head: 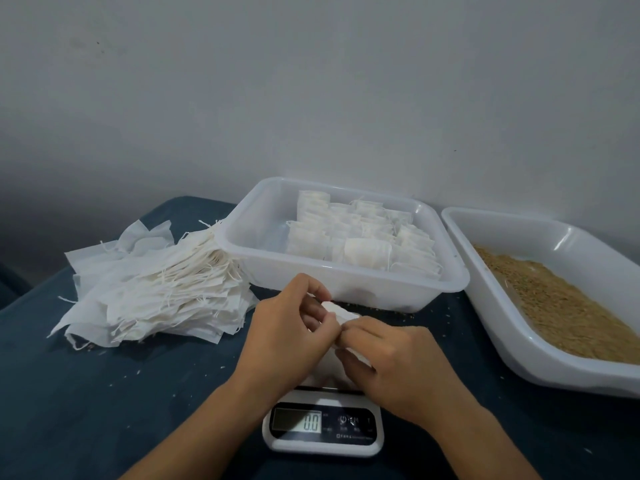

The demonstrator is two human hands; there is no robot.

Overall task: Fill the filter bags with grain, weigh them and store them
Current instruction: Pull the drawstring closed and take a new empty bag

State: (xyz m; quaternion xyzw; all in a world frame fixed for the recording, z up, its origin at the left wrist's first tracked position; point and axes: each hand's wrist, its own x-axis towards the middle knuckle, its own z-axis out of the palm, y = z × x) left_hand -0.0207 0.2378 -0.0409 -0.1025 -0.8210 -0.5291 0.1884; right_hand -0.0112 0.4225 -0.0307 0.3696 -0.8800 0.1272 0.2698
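**Both hands pinching a filter bag above the scale**

The left hand (289,327) and the right hand (391,362) are meeting over the middle of the dark blue table (104,393), both gripping one white filter bag (341,310). The left fingers are curling round the bag's upper end, with the thumb pressing on top; the right thumb and forefinger are pinching it lower down, beside the left knuckles. Much of the bag is lying hidden behind the hands, so whether it is holding grain cannot be told.

Directly below the hands, the digital scale (323,431) is sitting at the near edge of the table, its display showing 0.0. Its platform is mostly covered by the hands, and whether the bag is touching it cannot be told.

Beyond the hands, a clear plastic tray (346,289) is holding rows of filled bags (363,237), packed toward its right half and standing close together. To the right, just beside it, a second white tray (519,362) is carrying a bed of brown grain (561,306), spreading across its floor.

To the left of the clear tray, a loose heap of empty bags (156,292) is lying on the cloth, its far edge touching the tray's wall, strings trailing out in every direction. Stray grains are dotting the table around the trays. A plain pale wall (311,81) is rising behind everything
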